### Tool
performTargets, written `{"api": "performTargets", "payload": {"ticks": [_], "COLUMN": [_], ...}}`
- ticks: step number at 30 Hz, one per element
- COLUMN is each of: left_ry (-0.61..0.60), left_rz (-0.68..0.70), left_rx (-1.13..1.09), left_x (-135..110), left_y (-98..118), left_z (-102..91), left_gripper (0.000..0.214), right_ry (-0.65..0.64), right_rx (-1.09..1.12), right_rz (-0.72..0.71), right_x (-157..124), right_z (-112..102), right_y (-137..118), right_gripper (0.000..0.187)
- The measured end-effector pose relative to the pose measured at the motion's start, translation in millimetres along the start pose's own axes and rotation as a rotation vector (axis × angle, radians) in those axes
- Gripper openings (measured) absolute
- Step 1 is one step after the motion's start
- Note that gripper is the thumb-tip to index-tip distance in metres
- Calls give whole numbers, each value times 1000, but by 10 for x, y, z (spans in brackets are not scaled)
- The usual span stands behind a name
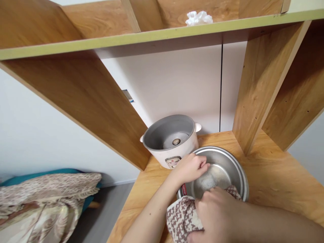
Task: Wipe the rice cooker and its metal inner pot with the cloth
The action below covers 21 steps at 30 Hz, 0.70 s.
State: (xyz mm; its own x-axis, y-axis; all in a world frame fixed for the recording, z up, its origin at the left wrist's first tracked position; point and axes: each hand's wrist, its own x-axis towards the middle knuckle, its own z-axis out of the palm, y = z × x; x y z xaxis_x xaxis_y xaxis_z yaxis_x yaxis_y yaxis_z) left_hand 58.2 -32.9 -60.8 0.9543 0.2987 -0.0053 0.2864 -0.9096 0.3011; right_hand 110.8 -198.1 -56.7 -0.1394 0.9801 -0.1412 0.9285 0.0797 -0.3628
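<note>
A shiny metal inner pot point(231, 163) stands on the wooden shelf surface point(273, 175). My left hand point(191, 167) grips its near-left rim with closed fingers. My right hand point(217, 212) clutches a brown-and-white patterned cloth point(181, 216) and presses it over the pot's near rim, a fold of it reaching inside. Just behind the pot sits a white rice cooker body point(172, 140), open and without its pot, the heating plate showing at the bottom.
Wooden shelf uprights rise left point(83, 101) and right point(263, 84) of the cooker, with a green-edged shelf board point(152, 35) overhead holding a crumpled white tissue point(198, 17). A patterned blanket point(45, 199) lies on the floor at lower left.
</note>
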Motion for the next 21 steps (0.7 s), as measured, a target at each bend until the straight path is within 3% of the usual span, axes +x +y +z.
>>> {"api": "performTargets", "payload": {"ticks": [13, 21], "left_ry": [15, 11], "left_rz": [7, 10], "left_rx": [-1, -2], "left_x": [-4, -1], "left_y": [-10, 7], "left_z": [9, -11], "left_gripper": [39, 39], "right_ry": [44, 5], "right_rx": [-49, -52], "right_rz": [-14, 7], "right_x": [20, 28], "right_z": [92, 54], "right_y": [4, -22], "right_gripper": [47, 53]}}
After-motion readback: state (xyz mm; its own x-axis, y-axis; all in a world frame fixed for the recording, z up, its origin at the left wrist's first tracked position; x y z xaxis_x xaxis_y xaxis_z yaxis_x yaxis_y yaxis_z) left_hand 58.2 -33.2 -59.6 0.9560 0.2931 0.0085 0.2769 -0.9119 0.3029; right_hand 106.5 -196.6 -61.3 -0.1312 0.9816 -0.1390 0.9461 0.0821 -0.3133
